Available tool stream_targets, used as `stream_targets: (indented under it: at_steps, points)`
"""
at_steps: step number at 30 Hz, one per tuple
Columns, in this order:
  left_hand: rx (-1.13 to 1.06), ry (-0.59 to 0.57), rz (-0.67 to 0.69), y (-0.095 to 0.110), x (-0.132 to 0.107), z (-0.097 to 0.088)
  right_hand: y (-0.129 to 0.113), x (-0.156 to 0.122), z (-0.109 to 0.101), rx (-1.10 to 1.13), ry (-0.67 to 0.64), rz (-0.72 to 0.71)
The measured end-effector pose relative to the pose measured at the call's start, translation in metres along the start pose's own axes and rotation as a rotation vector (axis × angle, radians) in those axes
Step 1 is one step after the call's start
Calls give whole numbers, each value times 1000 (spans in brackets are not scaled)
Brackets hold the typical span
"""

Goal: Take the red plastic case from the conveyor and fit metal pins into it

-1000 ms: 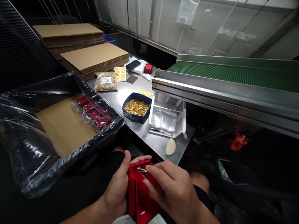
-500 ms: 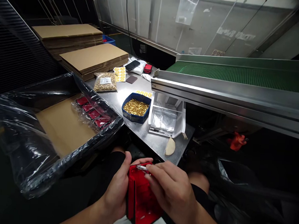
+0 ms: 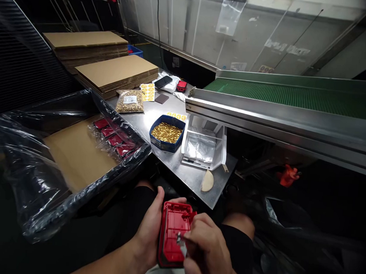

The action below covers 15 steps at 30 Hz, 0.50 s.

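Note:
My left hand [image 3: 148,230] grips a red plastic case [image 3: 171,229] by its left side, with the thumb pointing up along the edge. The open inner side of the case faces me, showing ribs and raised posts. In my right hand [image 3: 209,246], a small silver metal tool [image 3: 179,239] is pinched between the fingers, over the lower right of the case. Its exact kind is blurred. The curled right fingers hide part of the case's right side.
On the metal table [image 3: 187,174] stand a blue tray of gold-coloured pieces [image 3: 167,132], a white bin with clear bags [image 3: 201,148] and a pale half-round piece [image 3: 207,181]. A plastic-lined box [image 3: 76,155] holds wrapped red items at left. Cardboard stacks [image 3: 117,71] and a green conveyor [image 3: 266,92] lie beyond.
The red case has turned to show more of its inside. My right hand has moved with the silver tool from the top edge down towards the lower right.

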State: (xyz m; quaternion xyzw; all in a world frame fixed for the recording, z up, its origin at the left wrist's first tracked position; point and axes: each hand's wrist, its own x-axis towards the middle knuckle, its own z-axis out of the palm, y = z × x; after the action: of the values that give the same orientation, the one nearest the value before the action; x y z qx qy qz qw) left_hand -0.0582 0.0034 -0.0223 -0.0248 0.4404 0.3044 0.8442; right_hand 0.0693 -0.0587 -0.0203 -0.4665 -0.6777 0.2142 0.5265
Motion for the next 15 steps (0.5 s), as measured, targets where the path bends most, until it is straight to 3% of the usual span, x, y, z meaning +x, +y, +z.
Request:
stream_targets:
  at_steps: [3, 6, 9, 15]
  points:
    - [237, 166, 417, -8, 4, -4, 10, 0, 6, 228, 134, 505]
    - [465, 91, 764, -16, -7, -11, 21, 9, 9, 577, 222, 854]
    - [547, 4, 842, -25, -20, -16, 28, 15, 9, 685, 260, 980]
    - [610, 71, 898, -37, -24, -17, 30, 13, 7, 678, 280, 994]
